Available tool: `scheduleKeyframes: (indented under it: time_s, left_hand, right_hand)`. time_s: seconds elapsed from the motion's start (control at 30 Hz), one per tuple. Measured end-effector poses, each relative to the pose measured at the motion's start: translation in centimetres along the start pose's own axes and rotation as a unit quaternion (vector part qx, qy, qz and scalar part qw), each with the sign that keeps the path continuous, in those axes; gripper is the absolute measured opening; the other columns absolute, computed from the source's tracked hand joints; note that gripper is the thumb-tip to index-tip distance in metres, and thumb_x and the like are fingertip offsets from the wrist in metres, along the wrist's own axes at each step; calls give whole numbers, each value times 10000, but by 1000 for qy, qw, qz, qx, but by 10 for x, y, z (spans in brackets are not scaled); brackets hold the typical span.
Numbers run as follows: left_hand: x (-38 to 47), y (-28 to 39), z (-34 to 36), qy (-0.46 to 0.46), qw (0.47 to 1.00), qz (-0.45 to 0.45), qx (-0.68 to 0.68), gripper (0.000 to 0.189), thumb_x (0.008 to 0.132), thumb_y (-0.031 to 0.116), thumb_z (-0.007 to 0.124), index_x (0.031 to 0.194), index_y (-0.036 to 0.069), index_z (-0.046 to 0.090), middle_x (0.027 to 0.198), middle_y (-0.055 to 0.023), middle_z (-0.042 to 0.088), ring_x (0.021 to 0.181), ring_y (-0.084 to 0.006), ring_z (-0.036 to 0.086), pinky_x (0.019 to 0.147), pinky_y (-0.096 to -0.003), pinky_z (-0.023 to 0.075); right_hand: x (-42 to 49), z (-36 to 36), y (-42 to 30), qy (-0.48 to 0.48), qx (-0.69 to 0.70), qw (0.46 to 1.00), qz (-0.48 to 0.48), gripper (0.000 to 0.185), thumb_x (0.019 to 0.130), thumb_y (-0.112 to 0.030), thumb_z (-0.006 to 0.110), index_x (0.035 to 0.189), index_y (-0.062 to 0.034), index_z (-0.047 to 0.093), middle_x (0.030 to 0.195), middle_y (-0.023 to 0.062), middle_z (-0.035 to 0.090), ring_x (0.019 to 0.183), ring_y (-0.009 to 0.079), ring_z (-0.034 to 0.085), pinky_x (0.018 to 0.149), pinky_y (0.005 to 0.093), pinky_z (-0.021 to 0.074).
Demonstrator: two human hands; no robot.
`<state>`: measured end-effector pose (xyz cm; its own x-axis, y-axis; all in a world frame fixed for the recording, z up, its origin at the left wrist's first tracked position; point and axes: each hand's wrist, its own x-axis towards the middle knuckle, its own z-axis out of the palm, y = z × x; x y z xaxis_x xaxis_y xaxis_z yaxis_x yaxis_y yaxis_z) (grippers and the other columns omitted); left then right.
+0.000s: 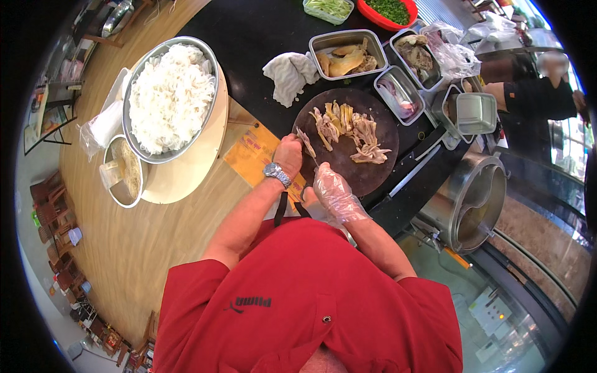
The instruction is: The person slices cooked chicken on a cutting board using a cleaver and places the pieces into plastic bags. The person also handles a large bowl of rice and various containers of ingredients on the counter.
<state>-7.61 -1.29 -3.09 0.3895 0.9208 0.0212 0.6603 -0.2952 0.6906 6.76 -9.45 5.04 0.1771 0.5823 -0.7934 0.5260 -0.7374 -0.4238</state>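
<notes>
My bare left hand [288, 154], with a metal watch on its wrist, rests curled at the left edge of a round dark chopping board [347, 177]. A narrow strip of meat [306, 142] slants beside its fingers; whether they grip it is hard to tell. In a clear plastic glove, my right hand [333, 189] is closed at the board's near edge. A thin dark piece, seemingly the neck of a tool, pokes out from its fingertips toward the strip; the rest is hidden. Cut poultry pieces [345, 119] lie in a row across the board.
Behind the board stand a metal tray of cooked poultry [347, 60], a crumpled cloth [291, 77] and more metal trays [399, 95]. Long blades [415, 171] lie to the right. A large pot [480, 205] stands beyond. A basin of white noodles [172, 100] is left. Another person [531, 98] stands at right.
</notes>
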Motion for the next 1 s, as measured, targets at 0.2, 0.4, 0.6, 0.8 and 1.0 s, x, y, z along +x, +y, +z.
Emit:
scheduleKeyframes:
  time_s: [0.2,0.4,0.6,0.8,1.0]
  left_hand:
    - [3,0,-4,-16,1000,6,-11,165,820,22,604,918,6,736,965,-206,700,932,-378,670,828,-430,558]
    - [2,6,-9,-2,1000,-12,-5,110,816,14,608,858,11,710,946,-203,687,926,-389,665,838,-448,553]
    - [3,6,-11,-16,998,-32,-50,64,831,23,644,856,22,702,916,-200,667,918,-392,654,833,-461,542]
    - [-4,9,-13,6,997,16,-81,88,822,38,708,903,16,681,929,-183,656,913,-390,643,822,-467,536]
    - [25,23,-1,-26,997,38,-63,59,860,53,658,910,29,677,930,-173,658,917,-377,649,810,-465,547]
  right_hand:
    - [45,11,-17,87,-74,966,-233,391,1055,-265,342,1040,21,608,989,330,692,971,497,675,825,559,543]
    - [49,12,-7,119,-141,963,-195,240,1024,-199,458,1018,16,564,883,311,694,888,474,698,720,544,560]
    - [49,-34,-14,200,-119,945,-230,286,1016,-271,572,947,7,569,791,295,667,818,479,677,712,541,542]
    - [-7,-90,0,196,-21,962,-189,343,1030,-303,536,1126,18,609,913,295,690,977,486,661,831,528,520]
    - [-42,-101,80,302,136,940,-76,302,1029,-281,546,1120,-2,617,679,89,603,507,202,589,470,357,476]
